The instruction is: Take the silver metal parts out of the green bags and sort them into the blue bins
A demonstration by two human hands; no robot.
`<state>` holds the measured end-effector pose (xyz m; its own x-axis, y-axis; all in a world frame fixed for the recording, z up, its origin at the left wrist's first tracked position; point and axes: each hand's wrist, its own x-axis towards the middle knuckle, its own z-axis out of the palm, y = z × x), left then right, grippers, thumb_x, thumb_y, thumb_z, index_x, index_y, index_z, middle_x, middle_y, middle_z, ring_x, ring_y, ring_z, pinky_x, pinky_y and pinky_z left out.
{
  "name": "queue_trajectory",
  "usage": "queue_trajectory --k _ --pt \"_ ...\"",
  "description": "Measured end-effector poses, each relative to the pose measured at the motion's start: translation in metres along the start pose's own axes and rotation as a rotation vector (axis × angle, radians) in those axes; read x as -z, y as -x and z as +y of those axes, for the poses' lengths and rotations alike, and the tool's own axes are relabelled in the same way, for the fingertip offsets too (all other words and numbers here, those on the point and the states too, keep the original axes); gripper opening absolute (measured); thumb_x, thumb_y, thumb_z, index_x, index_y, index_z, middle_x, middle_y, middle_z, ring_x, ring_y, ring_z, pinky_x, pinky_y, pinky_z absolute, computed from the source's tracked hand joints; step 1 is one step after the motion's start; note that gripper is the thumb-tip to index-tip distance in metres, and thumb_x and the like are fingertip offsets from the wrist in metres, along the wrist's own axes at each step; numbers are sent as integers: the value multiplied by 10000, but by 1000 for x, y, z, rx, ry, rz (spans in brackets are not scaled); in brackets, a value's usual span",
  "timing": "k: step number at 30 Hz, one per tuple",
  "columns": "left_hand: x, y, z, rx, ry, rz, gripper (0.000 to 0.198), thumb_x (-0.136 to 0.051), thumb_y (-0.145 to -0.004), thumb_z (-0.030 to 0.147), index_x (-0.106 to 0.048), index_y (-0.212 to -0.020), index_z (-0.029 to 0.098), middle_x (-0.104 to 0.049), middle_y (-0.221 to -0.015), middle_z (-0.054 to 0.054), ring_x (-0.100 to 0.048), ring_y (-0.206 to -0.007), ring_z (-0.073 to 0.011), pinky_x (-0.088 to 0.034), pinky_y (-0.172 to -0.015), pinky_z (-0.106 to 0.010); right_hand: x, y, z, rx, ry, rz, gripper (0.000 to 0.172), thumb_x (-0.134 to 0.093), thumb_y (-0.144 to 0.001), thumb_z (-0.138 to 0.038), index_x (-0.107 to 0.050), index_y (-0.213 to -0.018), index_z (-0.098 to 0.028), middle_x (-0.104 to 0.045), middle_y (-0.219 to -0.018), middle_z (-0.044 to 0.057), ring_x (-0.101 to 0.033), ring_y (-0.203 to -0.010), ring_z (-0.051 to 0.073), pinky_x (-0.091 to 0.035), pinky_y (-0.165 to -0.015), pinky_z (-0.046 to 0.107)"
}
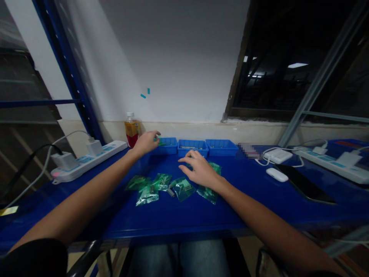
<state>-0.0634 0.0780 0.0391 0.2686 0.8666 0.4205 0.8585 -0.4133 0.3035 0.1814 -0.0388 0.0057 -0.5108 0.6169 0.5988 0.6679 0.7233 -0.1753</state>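
Left hand (146,142), fingers bent, hold unclear: at left end of leftmost blue bin (170,150). Right hand (198,169), fingers parted, seemingly empty: nearer the green packets (183,189).

No lettering seems readable in this dim view.

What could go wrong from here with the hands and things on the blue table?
The left hand appears close to the bottle and might knock it over. The small metal piece lying among the green packets could get brushed aside or overlooked. The right hand is over or near some packets, so a low sweep might shift them.
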Motion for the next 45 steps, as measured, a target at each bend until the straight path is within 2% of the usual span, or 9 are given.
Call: queue_trajectory --k 2,6,8,13,19,25,32,38,45 --pt "5 17 16 -59 -32 -120 366 -451 -837 331 -593 -1107 128 -644 -1043 -116 -578 -971 -239 -413 -880 -328 -1 0 -2 11 -5 -36 284 -525 -887 -334 -662 -1071 -166 -563 -955 81 -492 -940 195 -420 -871 352" --pt "22 52 47 -206 30 -700 540 -566 -766 507 -575 -1188 171 -610 -1198 -86 -570 -1048 -226 -419 -882 -268 -3 0 -4 31 -14 -90 290 -522 -889 -345 -658 -1077 -172 -572 -954 81 -490 -947 196 -413 -859 346" --pt "26 65 55 -219 9 -817 676 -660 -676 529 -533 -1248 191 -568 -1264 -88 -535 -1111 -244 -402 -912 -275 -3 1 -4 36 -16 -106 290 -517 -892 -348 -656 -1078 -175 -576 -954 81 -490 -947 197 -408 -859 348" --pt "15 71 49 -223 -44 -714 556 -721 -619 437 -610 -1097 175 -612 -1113 -89 -536 -1039 -263 -406 -868 -300 -3 2 -4 51 -13 -149 293 -510 -895 -354 -656 -1076 -175 -581 -934 81 -493 -931 199 -403 -850 348" --pt "-4 68 29 -185 136 -516 527 -695 -649 426 -510 -1056 147 -577 -985 -66 -542 -888 -215 -414 -757 -291 -2 2 -6 71 -13 -183 297 -509 -894 -355 -651 -1078 -171 -589 -908 79 -497 -926 201 -393 -848 340" --pt "-13 72 46 -204 355 -235 447 -640 -720 394 -486 -1069 162 -571 -963 -48 -530 -875 -205 -406 -770 -318 -10 -2 4 -112 -80 -91 317 -554 -859 -367 -630 -1086 -160 -631 -877 60 -534 -858 185 -398 -782 316" --pt "-13 82 75 -271 396 -167 396 -627 -755 405 -498 -1043 165 -587 -963 -49 -536 -855 -191 -404 -739 -307 -15 -8 10 -265 -371 -45 124 -540 -834 -209 -622 -762 -150 -608 -670 -8 -512 -608 108 -343 -582 225" --pt "-16 81 73 -150 484 -177 410 -602 -772 404 -510 -1086 158 -575 -843 -24 -500 -651 -131 -383 -588 -261 -17 -7 8 -273 -370 67 112 -502 -840 -211 -578 -771 -165 -547 -594 -36 -480 -553 104 -296 -547 222" --pt "-15 77 75 -9 796 -205 399 -594 -774 354 -476 -1090 141 -543 -751 -7 -516 -674 -131 -397 -608 -258 -15 -8 13 -290 -416 121 134 -486 -850 -272 -568 -817 -171 -535 -601 -31 -486 -544 108 -330 -537 233"
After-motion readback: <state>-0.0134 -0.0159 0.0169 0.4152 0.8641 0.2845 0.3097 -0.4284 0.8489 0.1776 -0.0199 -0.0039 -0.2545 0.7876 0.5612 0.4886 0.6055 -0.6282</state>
